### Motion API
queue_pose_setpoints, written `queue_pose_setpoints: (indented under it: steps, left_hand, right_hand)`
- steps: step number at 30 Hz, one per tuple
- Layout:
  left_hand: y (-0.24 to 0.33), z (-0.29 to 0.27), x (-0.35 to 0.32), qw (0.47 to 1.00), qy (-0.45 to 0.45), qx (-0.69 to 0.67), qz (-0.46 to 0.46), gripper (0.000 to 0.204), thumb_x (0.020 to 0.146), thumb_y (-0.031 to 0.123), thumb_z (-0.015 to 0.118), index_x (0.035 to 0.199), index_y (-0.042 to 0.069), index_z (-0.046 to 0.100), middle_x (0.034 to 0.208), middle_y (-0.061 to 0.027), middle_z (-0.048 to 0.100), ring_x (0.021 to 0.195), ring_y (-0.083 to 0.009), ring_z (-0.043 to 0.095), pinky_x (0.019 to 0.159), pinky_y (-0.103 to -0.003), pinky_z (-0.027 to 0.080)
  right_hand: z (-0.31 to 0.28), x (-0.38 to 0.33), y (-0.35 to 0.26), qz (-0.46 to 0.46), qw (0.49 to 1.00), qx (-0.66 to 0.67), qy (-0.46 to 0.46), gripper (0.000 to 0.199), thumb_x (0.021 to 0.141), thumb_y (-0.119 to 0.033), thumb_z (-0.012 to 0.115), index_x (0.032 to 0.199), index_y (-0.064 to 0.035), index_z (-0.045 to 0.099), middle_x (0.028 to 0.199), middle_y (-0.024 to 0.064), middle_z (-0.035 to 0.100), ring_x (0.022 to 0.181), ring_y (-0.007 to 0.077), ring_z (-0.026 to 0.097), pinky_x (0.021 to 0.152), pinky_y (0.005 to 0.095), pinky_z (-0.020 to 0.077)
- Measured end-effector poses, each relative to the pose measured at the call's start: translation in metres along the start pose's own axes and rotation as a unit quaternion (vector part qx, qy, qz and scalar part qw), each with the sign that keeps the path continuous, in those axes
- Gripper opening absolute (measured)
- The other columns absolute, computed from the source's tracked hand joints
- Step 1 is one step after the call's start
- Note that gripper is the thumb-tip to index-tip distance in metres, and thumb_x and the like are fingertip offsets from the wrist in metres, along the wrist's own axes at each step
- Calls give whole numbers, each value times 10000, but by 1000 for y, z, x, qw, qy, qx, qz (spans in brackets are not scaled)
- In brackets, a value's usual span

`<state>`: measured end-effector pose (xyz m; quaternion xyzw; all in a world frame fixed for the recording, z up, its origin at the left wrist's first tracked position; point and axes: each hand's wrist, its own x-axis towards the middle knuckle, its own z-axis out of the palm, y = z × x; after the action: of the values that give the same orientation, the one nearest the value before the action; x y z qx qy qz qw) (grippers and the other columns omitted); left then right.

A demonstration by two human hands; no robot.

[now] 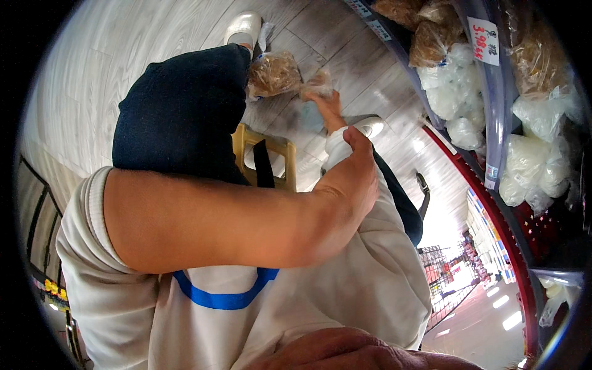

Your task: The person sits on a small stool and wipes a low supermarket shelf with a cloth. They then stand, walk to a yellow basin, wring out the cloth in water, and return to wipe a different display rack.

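A clear plastic bag of brown lumpy goods (pixel 274 75) lies on the floor between my feet. My right hand (pixel 325 102) reaches down beside it, closed on the crumpled clear top of a plastic bag (pixel 319 82). Whether that top belongs to the brown bag, I cannot tell for sure. Across my body comes my left forearm, and my left hand (pixel 354 163) is closed around my white right sleeve (pixel 337 148), thumb on top. The other fingers of the left hand are mostly hidden.
A yellow stool (pixel 285 154) stands under me, with a black strap (pixel 263 163) hanging over it. White shoes (pixel 244 28) rest on the grey wood-look floor. Along the right runs a red-edged display shelf (pixel 493 209) with clear dividers, white bagged goods (pixel 453 86) and brown bagged goods (pixel 431 40).
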<state>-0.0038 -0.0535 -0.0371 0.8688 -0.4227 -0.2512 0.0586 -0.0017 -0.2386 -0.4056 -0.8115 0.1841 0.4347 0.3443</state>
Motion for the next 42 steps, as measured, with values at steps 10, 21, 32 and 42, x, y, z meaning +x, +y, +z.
queue_pose_setpoints:
  steps: [10,21,32,42]
  left_hand:
    - [1,-3,5,1000,-7,3,2,379,837,210,474,1137,-7,555,1116,-163,579,1035,-291,553,919,-493,362]
    - [-9,-14,1,999,-42,-30,17,428,823,261,526,1140,-26,551,1129,-163,572,1108,-305,498,941,-460,353]
    - [-7,-11,-39,996,15,54,-73,380,804,257,516,1069,-7,580,1038,-158,576,984,-298,523,843,-471,397]
    - [2,-4,-19,993,60,68,-80,364,845,260,466,1051,-13,591,1042,-150,599,974,-281,561,860,-482,425]
  right_hand:
    - [-65,-46,3,49,917,396,-7,644,711,-385,690,1195,-54,424,1138,124,526,978,276,536,829,385,457]
    - [-234,-5,-236,-334,843,398,140,517,811,-391,603,1210,-86,483,1176,88,535,1038,278,527,842,418,472]
    - [-237,25,-234,-274,864,211,367,447,810,-177,625,1206,-41,465,1189,134,516,1060,259,507,828,392,482]
    - [-3,-49,-138,-328,925,-168,90,491,688,-331,711,1098,-95,579,1134,156,573,1066,301,533,893,378,420]
